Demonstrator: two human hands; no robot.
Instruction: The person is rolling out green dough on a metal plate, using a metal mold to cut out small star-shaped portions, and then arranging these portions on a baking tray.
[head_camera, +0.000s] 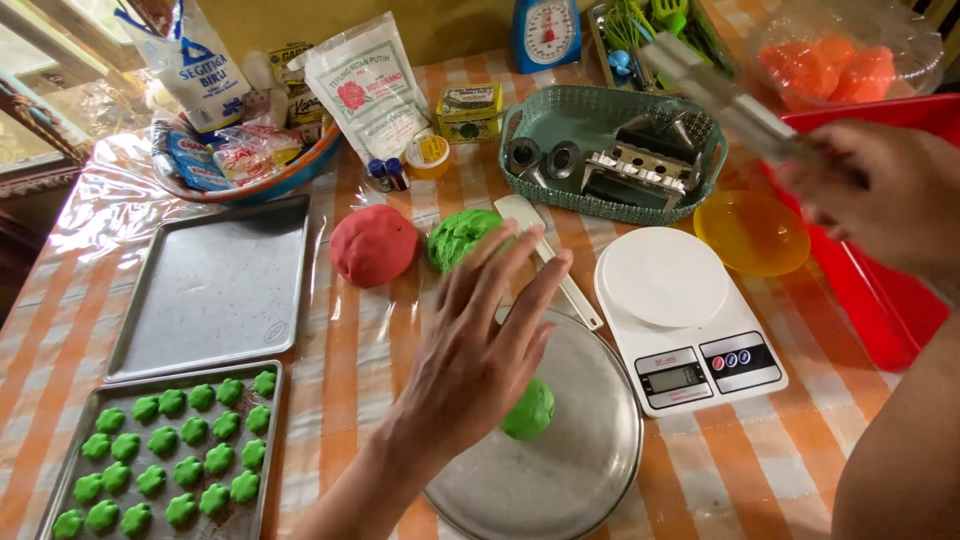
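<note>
My left hand (480, 350) is spread open, palm down, over the near edge of a round metal plate (570, 480). It hovers just above a small lump of green dough (530, 410) lying on that plate; whether it touches the lump I cannot tell. My right hand (880, 195) is blurred at the right, above a red tray (880, 300), and is closed around a long metal tool (720, 90) that points up and to the left. A red dough ball (373, 243) and a larger green dough ball (458, 237) sit beyond my left hand.
A baking tray (160, 450) with several green shaped cookies is at the near left, an empty tray (215, 290) behind it. A white digital scale (685, 320), yellow bowl (750, 232), white spatula (550, 260), teal basket of metal parts (610, 150) and flour bags (370, 85) stand around.
</note>
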